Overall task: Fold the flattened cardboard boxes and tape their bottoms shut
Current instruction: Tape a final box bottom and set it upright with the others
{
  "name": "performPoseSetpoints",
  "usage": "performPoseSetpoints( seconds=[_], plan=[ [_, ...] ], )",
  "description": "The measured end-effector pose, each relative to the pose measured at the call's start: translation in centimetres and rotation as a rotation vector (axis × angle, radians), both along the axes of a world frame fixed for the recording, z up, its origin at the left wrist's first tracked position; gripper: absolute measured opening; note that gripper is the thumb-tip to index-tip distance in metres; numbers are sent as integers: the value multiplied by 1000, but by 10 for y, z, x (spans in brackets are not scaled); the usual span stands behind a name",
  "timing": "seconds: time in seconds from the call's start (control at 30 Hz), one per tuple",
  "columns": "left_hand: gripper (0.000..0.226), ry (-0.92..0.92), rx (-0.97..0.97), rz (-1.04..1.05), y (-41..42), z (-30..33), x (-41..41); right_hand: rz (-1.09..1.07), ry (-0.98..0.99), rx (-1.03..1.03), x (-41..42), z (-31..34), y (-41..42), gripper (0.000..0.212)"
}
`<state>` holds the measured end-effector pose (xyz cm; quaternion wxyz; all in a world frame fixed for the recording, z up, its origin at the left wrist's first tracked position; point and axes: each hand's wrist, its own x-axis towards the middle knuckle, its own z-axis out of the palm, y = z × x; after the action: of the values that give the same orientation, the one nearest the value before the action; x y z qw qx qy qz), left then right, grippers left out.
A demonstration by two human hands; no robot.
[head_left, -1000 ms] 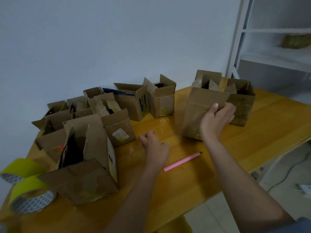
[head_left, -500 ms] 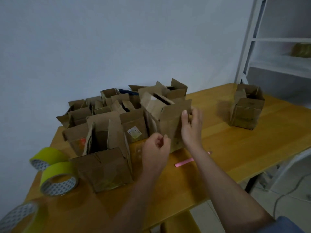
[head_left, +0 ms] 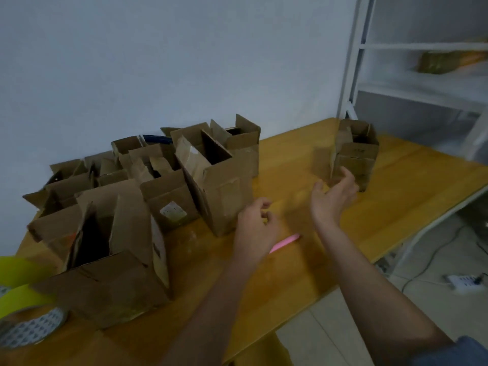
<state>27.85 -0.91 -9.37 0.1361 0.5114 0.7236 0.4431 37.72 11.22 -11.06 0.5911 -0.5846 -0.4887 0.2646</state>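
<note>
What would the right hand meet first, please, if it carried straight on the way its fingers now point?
Probably the lone cardboard box standing apart near the shelf; the right hand, open, reaches toward its base, though blur leaves depth unsure.

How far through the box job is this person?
Mostly done, it seems: a cluster of folded boxes stands on the table. Both hands are empty, the right reaching toward a lone box. No flattened boxes show; taped bottoms can't be seen.

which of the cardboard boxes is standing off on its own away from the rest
The lone box at the table's far right, just beyond the right hand. All the other boxes crowd together on the left half of the table.
</note>
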Motion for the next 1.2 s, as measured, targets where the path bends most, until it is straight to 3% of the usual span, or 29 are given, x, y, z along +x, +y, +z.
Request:
performPoseSetpoints(
  seconds=[0.1, 0.2, 0.33, 0.53, 0.63, 0.83, 1.0, 1.07, 1.13, 1.2],
  plan=[
    [35, -59, -94, -131, 29, -2, 17, -75, 0, -135, 36, -11, 25, 63],
    [41, -233, -214, -214, 61, -6, 30, -41, -1, -246, 66, -30, 46, 81],
    [45, -416, -329, -241, 112, -14, 36, 47, -11, -252, 78, -29, 67, 99],
    [62, -657, -329, -335, 165, -19, 37, 95, 7, -168, 79, -38, 76, 77],
    [77, -688, -330, -371, 181, -15, 43, 66, 77, -155, 78, -40, 80, 70],
    [85, -749, -321, -413, 179, -12, 47, 45, 169, -91, 83, -41, 83, 34],
    [70, -701, -358, -358, 151, -12, 29, 139, 191, -126, 81, -34, 67, 34],
    [49, -723, -304, -293, 138, -6, 23, 169, 181, -151, 76, -32, 56, 39],
    [23, -823, -290, -258, 124, 1, 19, 222, 142, -185, 71, -28, 45, 42],
    [17, -965, -282, -242, 106, 7, 20, 296, 131, -216, 66, -20, 31, 45]
  ],
)
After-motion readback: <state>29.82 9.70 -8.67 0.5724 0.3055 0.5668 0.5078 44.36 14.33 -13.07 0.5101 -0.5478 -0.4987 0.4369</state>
